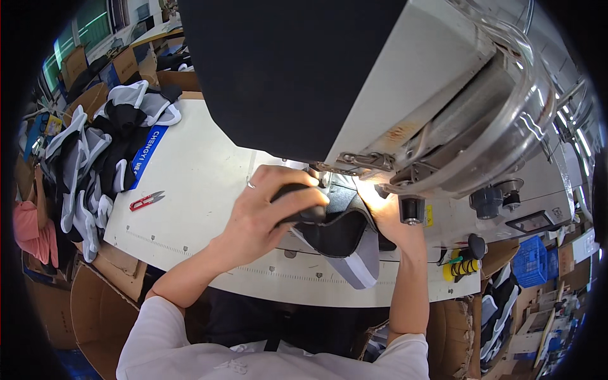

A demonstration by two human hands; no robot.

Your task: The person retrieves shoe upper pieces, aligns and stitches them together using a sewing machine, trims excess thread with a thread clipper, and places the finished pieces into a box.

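A curved, padded black and grey fabric piece lies under the head of a sewing machine, its grey end hanging toward the table's near edge. My left hand, with a ring on one finger, is closed around the black part on the left side, thumb and fingers bent over it. On the other side, my right hand rests against the fabric piece. Its fingers are lost behind the machine parts and in the bright lamp glare. The needle area is mostly hidden by the machine head and my left fingers.
Red-handled thread snips lie on the white table. A pile of black, grey and white fabric pieces sits at the left, beside a person in pink. A cardboard box stands lower left; a blue crate is at right.
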